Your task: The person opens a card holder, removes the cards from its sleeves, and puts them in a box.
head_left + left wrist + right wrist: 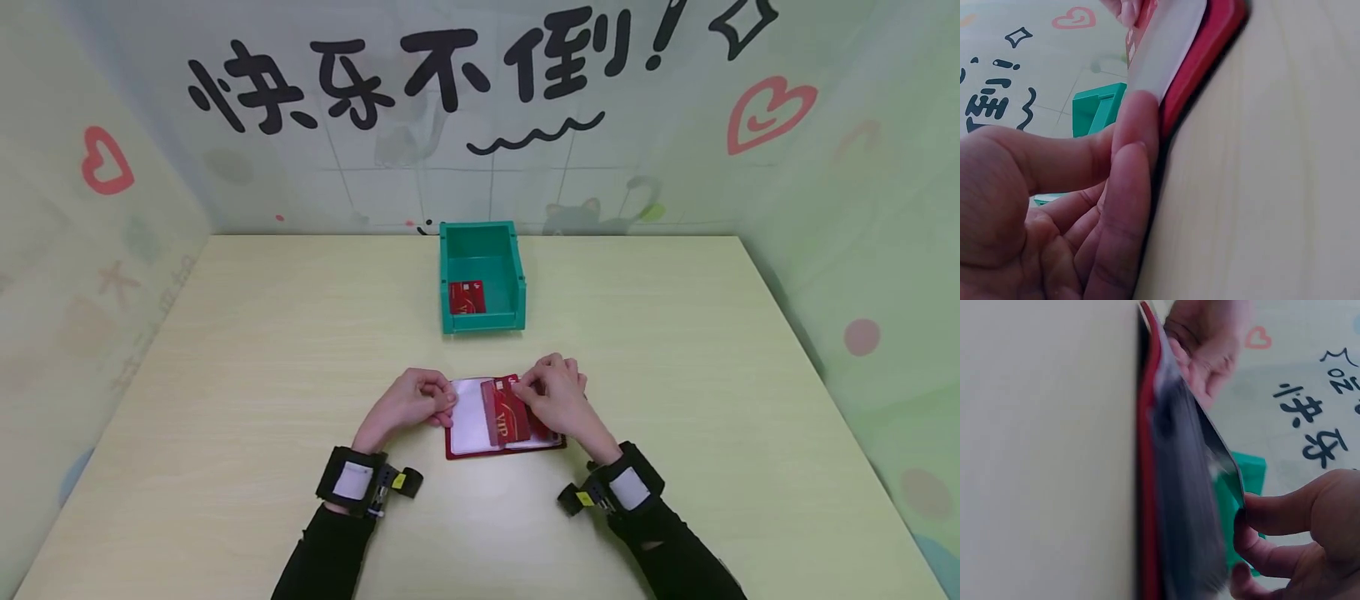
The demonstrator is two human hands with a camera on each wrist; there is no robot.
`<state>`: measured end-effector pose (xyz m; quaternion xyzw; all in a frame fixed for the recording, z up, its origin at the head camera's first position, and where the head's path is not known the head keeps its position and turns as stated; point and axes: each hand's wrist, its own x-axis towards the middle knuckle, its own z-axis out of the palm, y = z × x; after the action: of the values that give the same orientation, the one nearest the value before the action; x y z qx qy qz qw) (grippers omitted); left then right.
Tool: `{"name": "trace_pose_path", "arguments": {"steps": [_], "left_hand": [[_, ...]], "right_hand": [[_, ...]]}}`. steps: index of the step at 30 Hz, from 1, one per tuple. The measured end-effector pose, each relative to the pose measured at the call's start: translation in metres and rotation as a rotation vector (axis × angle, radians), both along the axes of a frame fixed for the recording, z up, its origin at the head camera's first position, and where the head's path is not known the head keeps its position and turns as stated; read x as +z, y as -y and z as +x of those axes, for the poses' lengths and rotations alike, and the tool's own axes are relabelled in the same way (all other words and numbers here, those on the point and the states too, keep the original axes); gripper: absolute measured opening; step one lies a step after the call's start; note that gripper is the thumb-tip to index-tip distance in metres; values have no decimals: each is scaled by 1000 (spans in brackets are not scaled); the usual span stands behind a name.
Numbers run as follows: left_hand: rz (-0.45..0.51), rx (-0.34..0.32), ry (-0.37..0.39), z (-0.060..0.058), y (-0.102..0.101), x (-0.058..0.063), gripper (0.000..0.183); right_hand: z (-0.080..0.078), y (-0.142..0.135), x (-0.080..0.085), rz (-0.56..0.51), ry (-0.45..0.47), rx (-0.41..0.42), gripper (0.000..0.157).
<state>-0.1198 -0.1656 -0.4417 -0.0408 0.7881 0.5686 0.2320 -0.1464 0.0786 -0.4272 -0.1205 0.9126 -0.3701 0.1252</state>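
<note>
A red-covered card holder lies spread on the table, a white page showing on its left half. My left hand pinches the holder's left edge between thumb and fingers; the left wrist view shows the fingertips at the white page and red cover. A red VIP card leans over the holder's middle. My right hand pinches its upper corner with thumb and index finger, and in the right wrist view the card stands tilted up from the cover. The right hand hides part of the holder's right half.
Beyond the holder stands a teal bin, with another red card lying inside at its left front. The pale wooden table reaches back to printed fabric walls on three sides.
</note>
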Motion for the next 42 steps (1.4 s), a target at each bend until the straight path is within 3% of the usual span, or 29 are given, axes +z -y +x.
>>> {"name": "trace_pose_path", "arguments": {"steps": [5,8,14,19,23,27,32,42], "left_hand": [[-9,-5,4,-1,-1,1,13],[-12,0,11,-1,-2,2,13],[-7,20,24,0,-3,0,12],[-1,3,13,0,-4,-1,12],[-12,5,12,1,-5,0,12],[-13,8,14,1,-4,1,12],[3,9,17,2,-2,0,11],[5,1,5,2,-2,-1,13]], "right_hand": [[-23,-17,22,-55,54,31,22],[-39,-15,37,-94,2,7,24],[-78,18,56,-120,-173,-4,32],[-107,53,66,4,-170,38,44],[-124,79,63,121,-99,63,50],[-132,95,50,191,-57,91,45],[-135,105,35,257,-20,97,29],[-132,107,26,316,6,103,22]]}}
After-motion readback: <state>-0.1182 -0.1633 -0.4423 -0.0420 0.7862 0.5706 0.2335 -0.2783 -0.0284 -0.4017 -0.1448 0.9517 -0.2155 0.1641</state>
